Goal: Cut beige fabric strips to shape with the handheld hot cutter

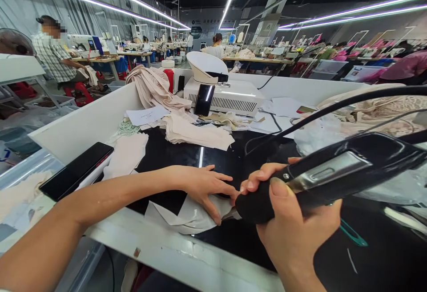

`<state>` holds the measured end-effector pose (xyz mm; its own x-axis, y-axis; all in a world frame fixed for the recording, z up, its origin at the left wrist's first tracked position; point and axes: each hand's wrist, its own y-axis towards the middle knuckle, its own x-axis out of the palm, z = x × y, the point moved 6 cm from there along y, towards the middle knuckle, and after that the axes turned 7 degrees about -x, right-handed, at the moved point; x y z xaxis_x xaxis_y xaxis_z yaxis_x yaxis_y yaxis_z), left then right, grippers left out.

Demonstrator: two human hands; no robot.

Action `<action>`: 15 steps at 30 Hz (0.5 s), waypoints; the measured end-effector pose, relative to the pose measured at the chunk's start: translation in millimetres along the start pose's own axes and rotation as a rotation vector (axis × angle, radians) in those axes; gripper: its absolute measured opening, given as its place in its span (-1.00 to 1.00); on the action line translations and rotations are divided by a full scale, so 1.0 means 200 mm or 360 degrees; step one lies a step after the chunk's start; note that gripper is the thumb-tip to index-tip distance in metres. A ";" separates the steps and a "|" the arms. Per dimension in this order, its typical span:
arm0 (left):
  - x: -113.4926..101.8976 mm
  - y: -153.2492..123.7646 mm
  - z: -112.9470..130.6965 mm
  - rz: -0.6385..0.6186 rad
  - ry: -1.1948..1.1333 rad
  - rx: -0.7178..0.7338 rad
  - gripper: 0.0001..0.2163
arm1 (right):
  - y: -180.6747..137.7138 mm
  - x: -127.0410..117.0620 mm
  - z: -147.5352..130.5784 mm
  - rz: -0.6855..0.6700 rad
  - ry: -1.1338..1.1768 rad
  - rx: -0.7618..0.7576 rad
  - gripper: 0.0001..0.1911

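My left hand (208,189) lies with its fingers spread on a pale fabric piece (196,216) at the front of the black work surface (160,149). The fabric is folded in places. In my right hand (293,221) is a bulky black corded hand tool (336,172) with a metal plate on its side, my fingers and thumb wrapped round its front end. Its narrow tip points left, close to my left fingertips and the edge of the fabric. Whether the tip touches the cloth I cannot tell.
Cut fabric stacks (196,131) and a phone (204,99) lean near a white vented box (223,96). A black flat device (78,169) lies left. A thick cable (350,100) arches at right above plastic-wrapped fabric. Green-handled tool (353,233) at right. A person (53,56) sits farther left.
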<state>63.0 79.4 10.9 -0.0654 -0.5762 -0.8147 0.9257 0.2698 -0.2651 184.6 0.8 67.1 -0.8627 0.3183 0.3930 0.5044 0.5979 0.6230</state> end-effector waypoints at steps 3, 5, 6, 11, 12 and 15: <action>0.00 0.00 -0.01 0.0000 -0.0014 0.0004 -0.48 | 0.01 0.00 -0.01 0.0022 0.0001 0.0007 -0.55; 0.01 -0.01 -0.02 -0.0007 -0.0031 0.0006 -0.50 | 0.03 -0.02 -0.01 0.0082 0.0006 0.0010 -0.55; 0.01 -0.01 -0.02 -0.0010 -0.0044 0.0004 -0.50 | 0.03 -0.02 -0.01 0.0104 0.0003 0.0007 -0.55; 0.02 0.01 -0.03 0.0030 -0.0100 0.0031 -0.50 | 0.04 -0.02 -0.01 0.0089 -0.0031 -0.0013 -0.54; 0.02 0.01 -0.03 0.0042 -0.0099 0.0048 -0.50 | 0.04 -0.02 -0.01 0.0082 -0.0042 -0.0016 -0.55; 0.01 -0.02 -0.02 0.0142 -0.0066 0.0098 -0.44 | 0.04 -0.02 -0.02 0.0085 -0.0052 -0.0031 -0.55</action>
<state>57.9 80.5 9.2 0.0323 -0.5838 -0.8113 0.9485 0.2738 -0.1593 191.9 1.7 74.0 -0.8350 0.3735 0.4041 0.5502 0.5649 0.6149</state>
